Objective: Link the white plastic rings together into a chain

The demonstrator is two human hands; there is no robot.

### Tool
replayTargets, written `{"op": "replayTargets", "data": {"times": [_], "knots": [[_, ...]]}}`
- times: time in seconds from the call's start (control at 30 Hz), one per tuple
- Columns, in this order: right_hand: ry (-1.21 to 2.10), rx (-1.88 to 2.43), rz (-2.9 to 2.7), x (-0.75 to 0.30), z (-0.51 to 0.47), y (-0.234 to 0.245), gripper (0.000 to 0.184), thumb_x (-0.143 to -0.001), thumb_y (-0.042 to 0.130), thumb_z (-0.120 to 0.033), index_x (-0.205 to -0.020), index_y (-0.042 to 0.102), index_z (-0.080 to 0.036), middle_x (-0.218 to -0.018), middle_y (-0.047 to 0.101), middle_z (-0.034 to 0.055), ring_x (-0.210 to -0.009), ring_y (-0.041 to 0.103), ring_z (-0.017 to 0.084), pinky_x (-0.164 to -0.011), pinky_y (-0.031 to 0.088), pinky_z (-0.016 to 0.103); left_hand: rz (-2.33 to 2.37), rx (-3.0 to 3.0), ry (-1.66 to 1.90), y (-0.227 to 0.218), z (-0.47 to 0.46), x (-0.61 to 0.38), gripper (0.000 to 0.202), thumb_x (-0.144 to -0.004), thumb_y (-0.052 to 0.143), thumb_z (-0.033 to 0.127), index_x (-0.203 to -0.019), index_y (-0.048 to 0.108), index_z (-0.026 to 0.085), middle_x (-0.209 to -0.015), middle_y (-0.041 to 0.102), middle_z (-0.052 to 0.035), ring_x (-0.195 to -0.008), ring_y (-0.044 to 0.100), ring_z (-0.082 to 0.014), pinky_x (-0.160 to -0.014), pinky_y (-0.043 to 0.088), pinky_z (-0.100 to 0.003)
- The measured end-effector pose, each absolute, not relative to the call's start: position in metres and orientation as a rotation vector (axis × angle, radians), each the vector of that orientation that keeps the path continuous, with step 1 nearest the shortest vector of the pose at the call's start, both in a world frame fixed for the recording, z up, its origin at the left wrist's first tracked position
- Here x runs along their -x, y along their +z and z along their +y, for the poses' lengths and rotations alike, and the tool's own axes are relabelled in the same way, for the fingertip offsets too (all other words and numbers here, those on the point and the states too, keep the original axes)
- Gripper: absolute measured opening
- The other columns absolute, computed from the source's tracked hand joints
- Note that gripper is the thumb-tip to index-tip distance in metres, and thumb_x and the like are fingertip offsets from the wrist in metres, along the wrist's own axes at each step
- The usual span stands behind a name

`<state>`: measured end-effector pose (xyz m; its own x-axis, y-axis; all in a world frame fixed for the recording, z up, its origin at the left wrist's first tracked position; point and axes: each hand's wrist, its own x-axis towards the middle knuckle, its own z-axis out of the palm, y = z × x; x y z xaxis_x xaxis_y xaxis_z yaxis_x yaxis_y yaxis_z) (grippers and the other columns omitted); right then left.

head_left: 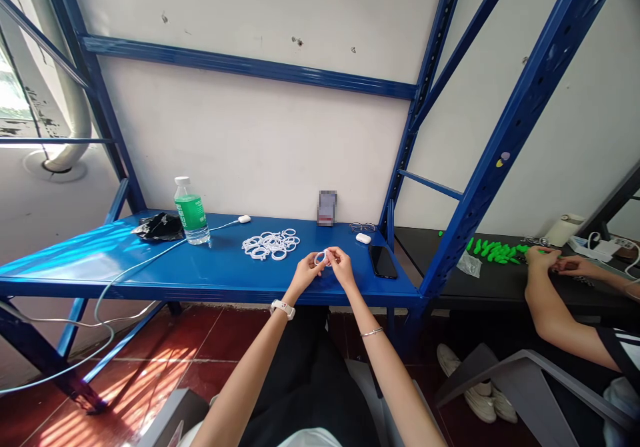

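A small white ring is held up between both hands, just above the front part of the blue table. My left hand pinches its left side. On the ring's right side, the fingers of my right hand are closed; whether they grip a separate small part is too small to tell. A loose pile of similar white rings lies on the table to the left of my hands, apart from them.
A water bottle and a black plastic bag stand at left. A black phone, white earbud case, glasses and propped phone are at right. Beyond the blue post, another person's hands work near green pieces.
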<state>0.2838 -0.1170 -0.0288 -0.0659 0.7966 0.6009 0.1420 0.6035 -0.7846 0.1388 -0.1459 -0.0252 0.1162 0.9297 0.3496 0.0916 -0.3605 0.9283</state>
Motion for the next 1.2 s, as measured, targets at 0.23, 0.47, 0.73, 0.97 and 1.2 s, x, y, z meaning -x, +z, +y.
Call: {"op": "replayTargets", "data": {"times": [0.23,0.47,0.73,0.97,1.2], "knots": [[0.652,0.818,-1.573,-0.285,-0.116,-0.03,0.037,-0.087,0.056,-0.056,-0.087,0.066,-0.02,-0.077,0.07,0.0063,-0.067,0.066,0.02,-0.061,0.055,0.029,1.016,-1.625,1.339,-0.024,-0.147,-0.139,0.054,-0.078,0.066,0.061,-0.103,0.067,0.014,-0.066,0.063,-0.0007,-0.057,0.06,-0.0148,-0.057,0.046,-0.024],[0.646,0.806,-1.568,-0.286,-0.117,-0.029,0.035,-0.087,0.057,-0.054,-0.081,0.062,-0.021,-0.072,0.067,0.0043,-0.066,0.065,0.019,-0.059,0.053,0.028,1.03,-1.649,1.311,-0.027,-0.144,-0.138,0.057,-0.079,0.065,0.062,-0.108,0.068,0.013,-0.07,0.066,-0.003,-0.059,0.061,-0.015,-0.058,0.047,-0.025],[0.644,0.78,-1.57,-0.285,-0.117,-0.028,0.03,-0.086,0.057,-0.05,-0.077,0.06,-0.022,-0.068,0.063,0.0019,-0.063,0.062,0.018,-0.059,0.052,0.028,1.005,-1.598,1.342,-0.028,-0.143,-0.139,0.058,-0.071,0.073,0.059,-0.107,0.067,0.014,-0.069,0.064,-0.0004,-0.059,0.061,-0.0148,-0.057,0.047,-0.024],[0.666,0.797,-1.615,-0.285,-0.119,-0.026,0.027,-0.086,0.057,-0.046,-0.091,0.068,-0.022,-0.077,0.067,0.0042,-0.069,0.064,0.019,-0.062,0.052,0.028,1.017,-1.588,1.365,-0.036,-0.136,-0.138,0.058,-0.073,0.073,0.055,-0.113,0.057,0.017,-0.069,0.063,0.0025,-0.063,0.064,-0.0164,-0.062,0.05,-0.026],[0.652,0.821,-1.641,-0.284,-0.12,-0.026,0.023,-0.082,0.06,-0.043,-0.09,0.068,-0.022,-0.081,0.068,0.0044,-0.074,0.065,0.02,-0.062,0.052,0.028,0.98,-1.582,1.385,-0.041,-0.132,-0.137,0.054,-0.073,0.073,0.052,-0.114,0.055,0.021,-0.077,0.067,0.0005,-0.068,0.068,-0.0176,-0.065,0.053,-0.028]]}}
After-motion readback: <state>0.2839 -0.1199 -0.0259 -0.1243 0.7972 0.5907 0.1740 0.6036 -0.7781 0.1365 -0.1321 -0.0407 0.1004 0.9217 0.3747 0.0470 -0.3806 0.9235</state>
